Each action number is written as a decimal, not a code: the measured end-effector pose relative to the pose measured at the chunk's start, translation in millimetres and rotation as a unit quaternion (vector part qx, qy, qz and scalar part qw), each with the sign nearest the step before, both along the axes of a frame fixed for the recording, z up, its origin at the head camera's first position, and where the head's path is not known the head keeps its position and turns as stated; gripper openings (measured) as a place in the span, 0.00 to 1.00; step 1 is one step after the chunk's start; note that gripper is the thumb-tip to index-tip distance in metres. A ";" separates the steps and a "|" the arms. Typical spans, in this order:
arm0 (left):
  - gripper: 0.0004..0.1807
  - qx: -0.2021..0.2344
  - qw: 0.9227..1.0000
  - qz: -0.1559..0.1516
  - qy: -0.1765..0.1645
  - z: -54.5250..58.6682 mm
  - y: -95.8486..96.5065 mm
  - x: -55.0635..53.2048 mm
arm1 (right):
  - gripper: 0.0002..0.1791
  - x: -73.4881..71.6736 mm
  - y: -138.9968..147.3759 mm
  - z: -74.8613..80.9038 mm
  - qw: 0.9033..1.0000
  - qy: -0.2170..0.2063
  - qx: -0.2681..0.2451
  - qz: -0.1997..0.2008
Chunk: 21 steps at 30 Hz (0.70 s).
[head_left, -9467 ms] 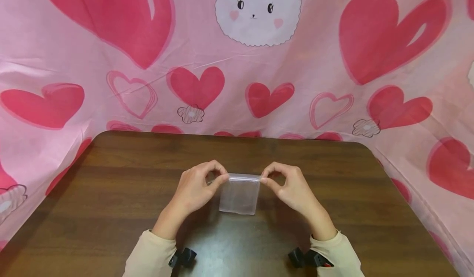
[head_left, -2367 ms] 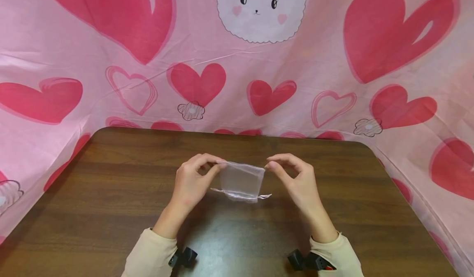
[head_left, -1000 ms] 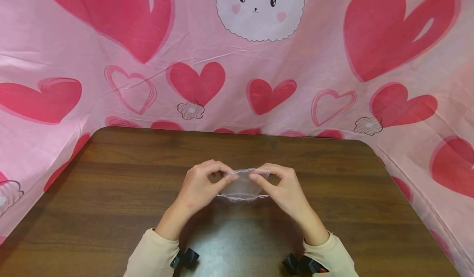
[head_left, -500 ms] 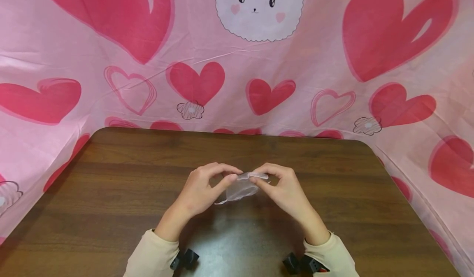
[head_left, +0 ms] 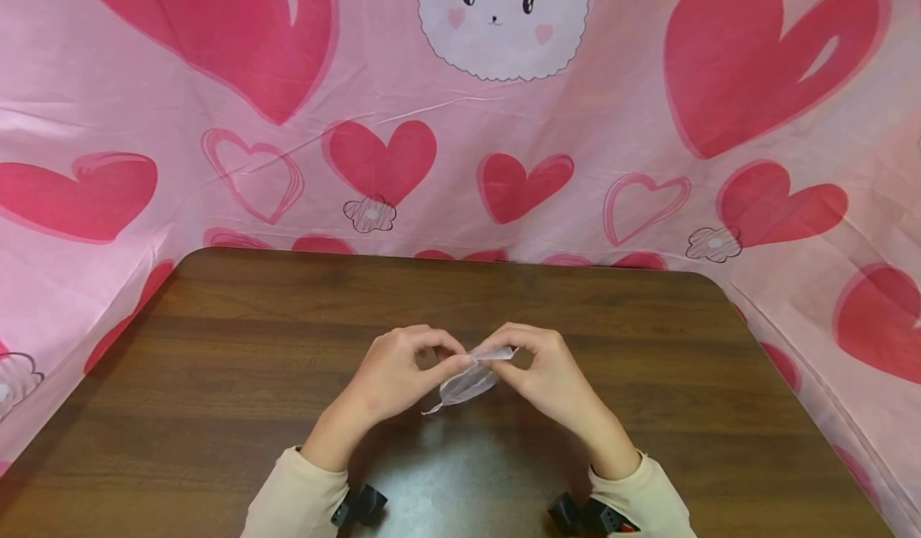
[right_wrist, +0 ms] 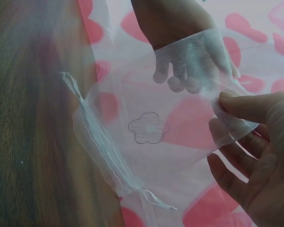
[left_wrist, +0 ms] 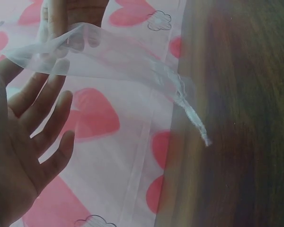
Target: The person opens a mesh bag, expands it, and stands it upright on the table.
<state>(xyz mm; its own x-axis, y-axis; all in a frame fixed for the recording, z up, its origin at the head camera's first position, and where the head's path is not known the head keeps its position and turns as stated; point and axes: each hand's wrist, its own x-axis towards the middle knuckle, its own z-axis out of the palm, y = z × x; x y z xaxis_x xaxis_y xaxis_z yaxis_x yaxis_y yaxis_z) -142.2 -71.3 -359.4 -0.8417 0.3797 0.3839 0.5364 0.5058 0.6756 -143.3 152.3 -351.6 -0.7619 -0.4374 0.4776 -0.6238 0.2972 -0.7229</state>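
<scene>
I hold the bag (head_left: 469,384) in front of me with both hands, above the table (head_left: 647,410) — a small, sheer pouch, whitish and see-through. My left hand (head_left: 399,372) pinches its edge between thumb and forefinger; the left wrist view shows my other fingers spread apart and slightly bent beneath it. My right hand (head_left: 543,366) pinches the same side, thumb in front and fingers loosely curved behind, and a bit of the bag sticks out past that grip. My two sets of fingertips are close together, just beside each other, so the bag's upper edge is bunched between them and the rest hangs down toward me, tilted to my left. At its lower end runs a shiny white cord (left_wrist: 193,116), gathered into the mesh, with its loose tails poking out at either side in the right wrist view. Through the mesh I can see my left fingers and a printed flower (right_wrist: 149,127). My cream sleeves (head_left: 297,492) come down near my wrists, a black camera (head_left: 360,506) at each. The table is dark brown wood grain with rounded far corners. Behind it hangs a pink cloth (head_left: 460,110) printed with red hearts (head_left: 384,158) and a fluffy white figure (head_left: 504,50) at the top.
</scene>
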 end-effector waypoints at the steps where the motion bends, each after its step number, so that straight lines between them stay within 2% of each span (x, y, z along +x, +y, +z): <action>1: 0.05 -0.001 1.000 -0.001 -0.001 0.1 0.2 0.0 | 0.15 0.1 -0.1 0.3 1.000 0.000 0.001 -0.001; 7: 0.04 -0.001 1.000 -0.003 0.000 1.1 0.8 0.1 | 0.13 -0.7 0.0 0.9 1.000 0.011 -0.007 -0.020; 11: 0.04 0.001 1.000 0.008 0.000 1.5 0.8 -0.7 | 0.10 -1.9 1.6 2.1 0.999 0.017 -0.016 -0.049; 15: 0.03 0.008 0.999 0.030 0.009 0.6 0.8 -2.3 | 0.11 -2.4 3.9 4.2 0.996 0.019 -0.021 -0.082; 21: 0.02 0.032 0.995 0.085 0.033 2.6 1.4 -2.7 | 0.12 -4.4 5.3 6.5 0.992 0.024 -0.044 -0.113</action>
<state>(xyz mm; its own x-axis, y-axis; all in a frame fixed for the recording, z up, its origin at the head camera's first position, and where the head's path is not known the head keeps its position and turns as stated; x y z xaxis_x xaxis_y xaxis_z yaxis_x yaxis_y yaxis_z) -144.9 -69.9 -356.8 -0.8636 0.2071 0.4597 0.4914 0.5500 0.6753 -147.7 157.6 -345.1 -0.8112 -0.2134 0.5445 -0.5829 0.3699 -0.7234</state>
